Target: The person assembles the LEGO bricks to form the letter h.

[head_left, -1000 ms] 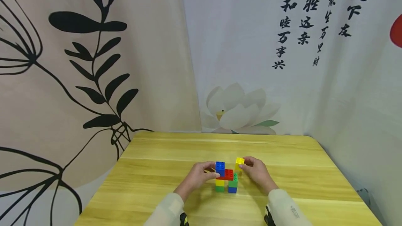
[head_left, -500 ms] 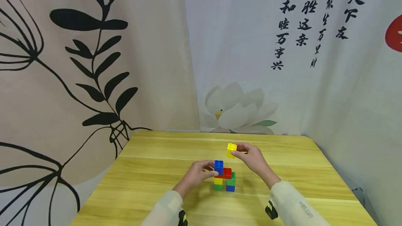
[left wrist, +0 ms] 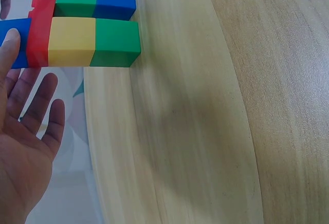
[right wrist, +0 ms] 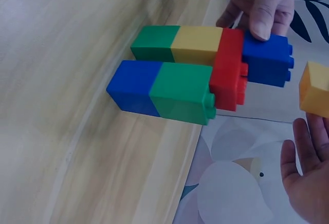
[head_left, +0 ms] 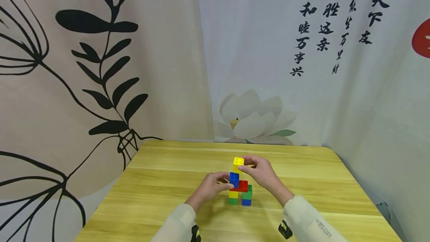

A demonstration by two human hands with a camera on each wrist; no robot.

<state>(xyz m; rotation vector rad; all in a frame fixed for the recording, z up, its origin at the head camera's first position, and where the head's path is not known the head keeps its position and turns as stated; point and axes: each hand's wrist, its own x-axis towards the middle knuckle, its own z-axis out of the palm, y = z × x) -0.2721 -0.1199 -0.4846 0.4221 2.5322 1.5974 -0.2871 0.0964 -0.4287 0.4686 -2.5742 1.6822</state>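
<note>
A structure of building blocks stands on the wooden table. Its left column has a green block (head_left: 233, 201) under a yellow one (left wrist: 72, 41); its right column has a blue block (right wrist: 134, 86) under a green one (right wrist: 181, 91). A red block (head_left: 243, 186) lies across, fixed on the left column and reaching over to the right. On the red block's left end sits a blue block (head_left: 234, 180), pinched by my left hand (head_left: 212, 187) between thumb and fingers. My right hand (head_left: 262, 171) pinches a yellow block (head_left: 238, 163) just above that blue one.
The wooden table (head_left: 161, 197) reaches back to a printed curtain (head_left: 255, 66) with a lotus and writing. Another curtain (head_left: 168, 66) with dark plant shapes hangs on the left.
My right hand has lifted the yellow block from beside the structure and brought it left, over the top blue block. My left hand has kept its hold on the blue block.
</note>
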